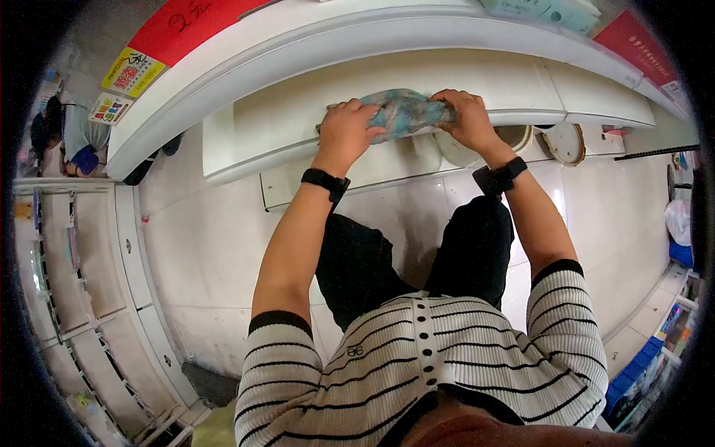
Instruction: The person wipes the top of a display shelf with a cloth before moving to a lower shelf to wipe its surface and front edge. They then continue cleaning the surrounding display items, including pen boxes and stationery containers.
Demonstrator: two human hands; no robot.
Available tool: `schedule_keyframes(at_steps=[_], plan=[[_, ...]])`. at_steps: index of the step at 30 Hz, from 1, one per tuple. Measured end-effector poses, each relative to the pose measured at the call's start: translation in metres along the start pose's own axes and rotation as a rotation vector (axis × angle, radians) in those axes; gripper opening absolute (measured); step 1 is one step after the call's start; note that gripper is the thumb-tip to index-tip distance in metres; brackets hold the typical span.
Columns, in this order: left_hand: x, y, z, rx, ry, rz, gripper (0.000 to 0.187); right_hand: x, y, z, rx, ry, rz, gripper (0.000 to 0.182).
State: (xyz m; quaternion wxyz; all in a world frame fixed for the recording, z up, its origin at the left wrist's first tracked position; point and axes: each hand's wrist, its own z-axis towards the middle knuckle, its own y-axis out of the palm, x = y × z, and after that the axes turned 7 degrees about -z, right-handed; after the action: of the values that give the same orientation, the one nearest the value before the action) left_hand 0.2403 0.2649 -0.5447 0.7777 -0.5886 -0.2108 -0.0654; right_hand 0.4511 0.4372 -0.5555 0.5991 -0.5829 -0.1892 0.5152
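A crumpled grey and teal cloth (406, 112) lies bunched on the front part of a low white shelf (290, 119). My left hand (348, 132) grips the cloth's left end, with its fingers curled over it. At the cloth's other end, my right hand (468, 121) is closed round the fabric, knuckles up. The cloth spans the gap between both hands and hangs slightly over the shelf's front edge. Each wrist wears a black band. What lies beneath the cloth is hidden.
An upper white shelf edge (357, 33) curves above my hands, with red signs at both sides. Below the low shelf stand round containers (564, 144). My knees are near its front. Racks stand at left (82, 261) and right, where a blue basket (633, 372) shows.
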Motion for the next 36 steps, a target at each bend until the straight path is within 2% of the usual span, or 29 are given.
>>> schedule_keyframes(at_steps=[3, 7, 16, 18, 20, 28, 30, 36], plan=[[-0.003, 0.004, -0.003, 0.041, -0.017, -0.044, 0.044, 0.002, 0.009, 0.003, -0.013, 0.065, 0.088, 0.043], [-0.001, 0.003, -0.003, 0.027, -0.003, -0.035, 0.044, -0.01, 0.013, -0.001, 0.114, 0.088, 0.036, 0.044], [-0.006, 0.005, -0.007, 0.031, 0.015, -0.026, 0.044, -0.036, 0.015, -0.001, 0.112, 0.213, -0.102, 0.044], [-0.004, 0.004, -0.006, 0.021, -0.016, -0.038, 0.046, -0.042, 0.014, -0.003, 0.096, 0.222, -0.223, 0.035], [-0.007, 0.006, -0.006, 0.024, -0.003, -0.043, 0.046, -0.045, 0.013, -0.003, 0.105, 0.234, -0.214, 0.033], [-0.011, 0.011, -0.005, 0.034, -0.012, -0.06, 0.044, -0.035, 0.02, 0.0, 0.058, 0.184, -0.265, 0.031], [-0.013, 0.012, -0.006, 0.042, -0.004, -0.064, 0.05, -0.032, 0.019, 0.0, 0.064, 0.186, -0.243, 0.031], [-0.014, 0.012, -0.007, 0.047, -0.019, -0.05, 0.05, -0.029, 0.021, -0.001, 0.072, 0.172, -0.213, 0.031]])
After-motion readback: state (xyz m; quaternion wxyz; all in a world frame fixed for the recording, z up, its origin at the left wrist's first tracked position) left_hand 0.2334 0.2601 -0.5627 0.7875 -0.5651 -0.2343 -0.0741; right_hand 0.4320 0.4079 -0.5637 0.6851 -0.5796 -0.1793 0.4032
